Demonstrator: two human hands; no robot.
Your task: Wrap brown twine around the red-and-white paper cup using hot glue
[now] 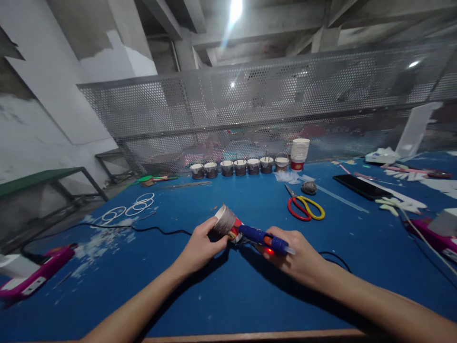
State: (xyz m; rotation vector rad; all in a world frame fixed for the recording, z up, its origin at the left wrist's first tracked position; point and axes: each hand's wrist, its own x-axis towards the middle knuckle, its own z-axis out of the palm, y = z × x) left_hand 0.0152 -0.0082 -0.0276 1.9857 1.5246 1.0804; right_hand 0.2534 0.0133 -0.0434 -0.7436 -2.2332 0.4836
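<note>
My left hand (207,240) is closed around a paper cup (224,220) tilted on its side, its white rim toward the upper left. Grey yarn is wound round the rim half of the cup, and red printed paper shows near its base. In my right hand (291,250) is a blue glue gun (262,237) with a lit red light and a clear glue stick poking out of its back. The gun's nozzle end is up against the cup's lower part; whether it touches cannot be made out.
Several yarn-wrapped cups (241,166) line the table's back edge beside a stack of paper cups (300,153). Red-and-yellow scissors (305,206), a grey yarn ball (309,187) and a black phone (361,186) lie right. White rings (140,206) and a pink power strip (39,274) are left; a black cord (160,230) crosses the table.
</note>
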